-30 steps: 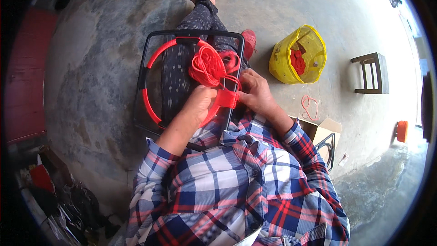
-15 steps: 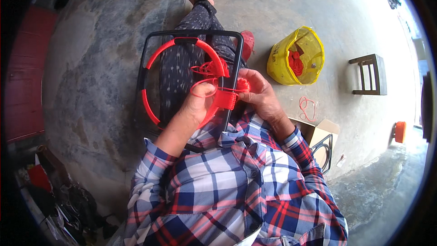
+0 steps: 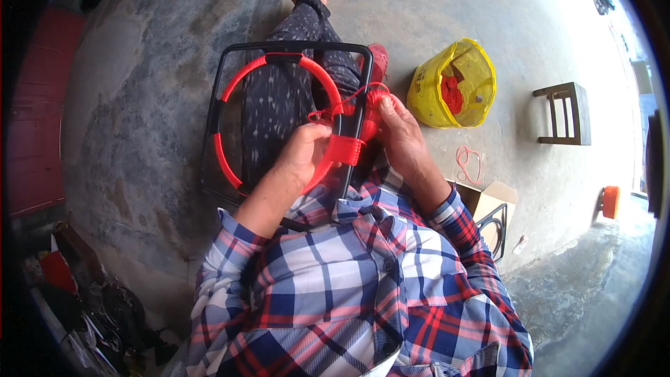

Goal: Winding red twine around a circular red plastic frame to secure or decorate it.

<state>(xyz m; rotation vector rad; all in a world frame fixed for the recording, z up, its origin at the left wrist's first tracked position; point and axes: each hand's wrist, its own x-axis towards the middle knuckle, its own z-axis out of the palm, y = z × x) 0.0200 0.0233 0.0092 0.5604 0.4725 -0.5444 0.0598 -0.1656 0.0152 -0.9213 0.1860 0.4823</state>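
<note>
Across my lap lies a black rectangular frame point(image 3: 307, 46) with a round ring inside it, mostly wrapped in red cord point(image 3: 222, 159). A tight red cord wrapping point(image 3: 345, 150) binds the ring to the frame's right bar. My left hand point(image 3: 303, 153) is closed at the ring's right side, thumb and fingers pinching beside the wrapping; its fingertips are partly hidden. Just right of the frame, my right hand point(image 3: 407, 143) grips a bundle of red cord point(image 3: 377, 95) between thumb and fingers. A loose strand runs from the bundle over the bar toward my left hand.
A yellow bucket point(image 3: 427, 94) with red cord inside stands on the concrete floor to the right. Beyond it is a small dark stool point(image 3: 569, 115). A cardboard box point(image 3: 499, 197) holding a black frame sits by my right elbow, near a loose red cord loop point(image 3: 467, 165).
My right hand has moved up and away from the wrapping with the cord bundle. The wide cord loop around my left thumb has drawn in, and a strand now crosses the bar higher up.
</note>
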